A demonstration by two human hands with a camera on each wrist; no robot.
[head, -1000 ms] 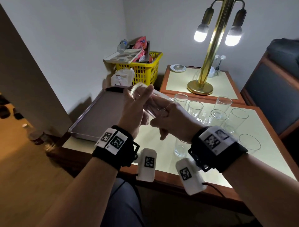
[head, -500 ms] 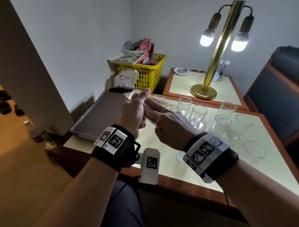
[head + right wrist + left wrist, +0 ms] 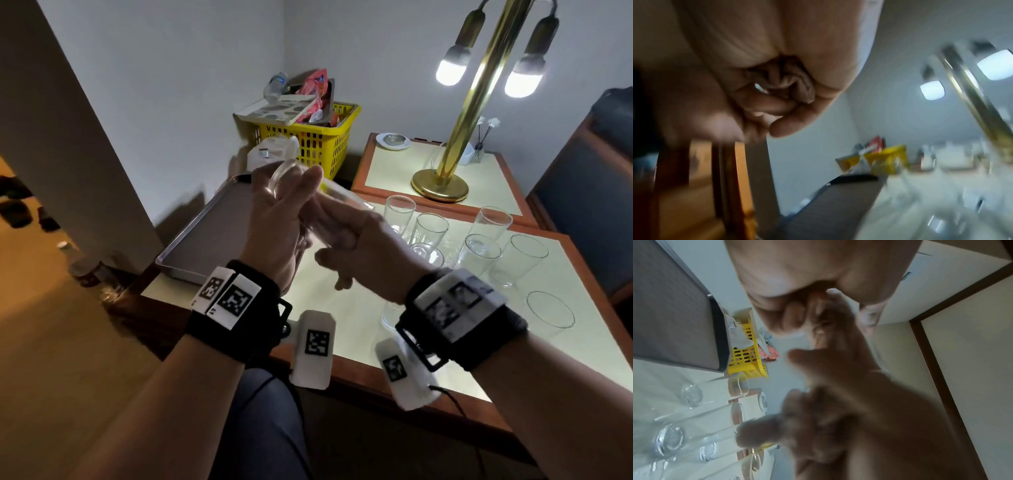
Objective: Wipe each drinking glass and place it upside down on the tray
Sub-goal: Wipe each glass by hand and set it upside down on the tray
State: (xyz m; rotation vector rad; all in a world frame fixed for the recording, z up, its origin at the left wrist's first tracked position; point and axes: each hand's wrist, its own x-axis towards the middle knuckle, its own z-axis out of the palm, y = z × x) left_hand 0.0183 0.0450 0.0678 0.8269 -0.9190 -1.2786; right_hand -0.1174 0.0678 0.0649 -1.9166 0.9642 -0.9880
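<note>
Inspecting from largest item down: table (image 3: 445, 342) w/ pale top is carrying the work; metal tray (image 3: 212, 240) is sitting at its far-left corner, and no glasses are showing on the part in view, so by that evidence nothing is placed yet. Brass lamp (image 3: 445, 178) is standing on the adjoining side table, yellow basket (image 3: 308, 144) behind the tray, neither part of the job. Approx. eight upright glasses (image 3: 479, 246) are waiting grouped at table centre-right, rims up, one partly hidden behind the right wrist. One drinking glass (image 3: 329, 205) is being held tilted in the air above the table, between tray and group, base toward the left. Left hand (image 3: 284, 219) is gripping its base end, fingers wrapped round. Right hand (image 3: 363, 240) is closing round the open end, both hands together on the one glass. Cloth is not clearly visible in head view; right wrist view is showing something crumpled in the palm, poss. a cloth, unconfirmed. Judgement: wiping of what appears the first glass is under way; inverting, placing, and all the rest are outstanding.
</note>
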